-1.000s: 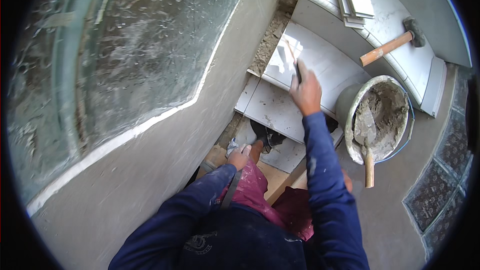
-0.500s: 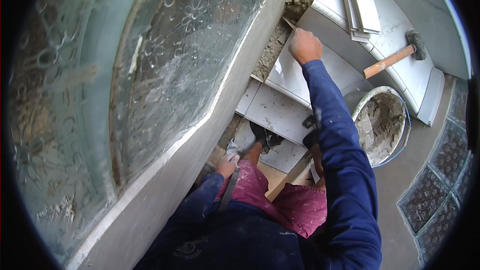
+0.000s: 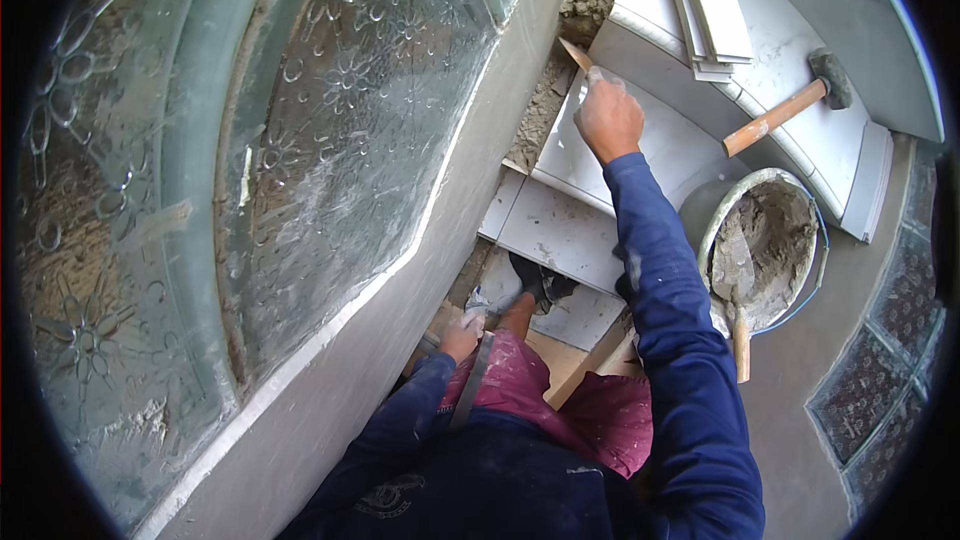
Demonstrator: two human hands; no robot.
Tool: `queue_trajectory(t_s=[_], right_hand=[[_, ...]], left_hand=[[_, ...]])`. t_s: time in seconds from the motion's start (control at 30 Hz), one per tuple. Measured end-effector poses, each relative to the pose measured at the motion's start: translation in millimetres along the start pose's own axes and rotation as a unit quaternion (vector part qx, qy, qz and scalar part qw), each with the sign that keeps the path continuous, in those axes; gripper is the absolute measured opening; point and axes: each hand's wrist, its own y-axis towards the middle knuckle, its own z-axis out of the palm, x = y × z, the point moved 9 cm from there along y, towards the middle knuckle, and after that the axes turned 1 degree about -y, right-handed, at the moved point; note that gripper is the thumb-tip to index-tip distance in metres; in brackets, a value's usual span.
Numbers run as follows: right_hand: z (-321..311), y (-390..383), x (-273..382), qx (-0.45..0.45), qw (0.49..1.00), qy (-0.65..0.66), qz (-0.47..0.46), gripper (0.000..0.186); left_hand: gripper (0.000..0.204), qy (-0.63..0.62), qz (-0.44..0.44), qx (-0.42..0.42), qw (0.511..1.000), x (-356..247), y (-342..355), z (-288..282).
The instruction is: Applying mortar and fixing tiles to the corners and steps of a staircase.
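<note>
on the far left stands a patterned glass panel (image 3: 330, 140) in a grey plastered frame (image 3: 330, 380), and the person crouches at its foot. the left hand (image 3: 462, 337) is low beside the knee, near the frame's base; whether its fingers are clenched or loose cannot be told, since the hand is small and partly hidden. moving right, pale tiles (image 3: 560, 230) lie on the steps, with a raw mortar strip (image 3: 560, 90) between them and the frame. the right hand (image 3: 608, 118) reaches up over the upper tile (image 3: 660, 150), its fingers closed around a thin pointed tool (image 3: 575, 53), likely a small trowel or pencil, whose tip sits at the tile's far corner by the mortar. to do this well, i judge the tip should be kept steady along the tile edge, pressed lightly so the tile does not shift, with the left hand braced for balance. further right, a bucket of grey mortar (image 3: 765, 245) holds a wooden-handled trowel (image 3: 738, 325), just beside the arm. above it a mallet (image 3: 785, 105) rests on the top step, near a stack of tile strips (image 3: 715, 10).
</note>
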Motion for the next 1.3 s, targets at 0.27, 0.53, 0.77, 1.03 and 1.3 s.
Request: queue_trajectory(t_s=[0.27,0.53,0.77,1.03,1.3], right_hand=[[24,7,-25,0.025,1.000,-0.009,0.005,0.023],[14,1,-22,0.010,0.999,0.015,0.036,0.024],[41,3,-32,0.091,0.991,0.065,0.073,0.025],[80,-35,-27,0.067,0.960,0.214,0.168,0.047],[61,-31,-21,0.005,0.959,0.238,0.153,0.048]], left_hand=[[0.028,-0.070,-0.041,0.038,0.996,-26,-7,2],[0.033,-0.092,-0.083,0.023,0.992,-32,-20,-1],[0.031,-0.129,-0.061,-0.013,0.990,-19,-11,-6],[0.030,-0.104,-0.064,0.015,0.992,-24,-2,-3],[0.034,-0.108,-0.118,0.035,0.986,-18,-12,1]])
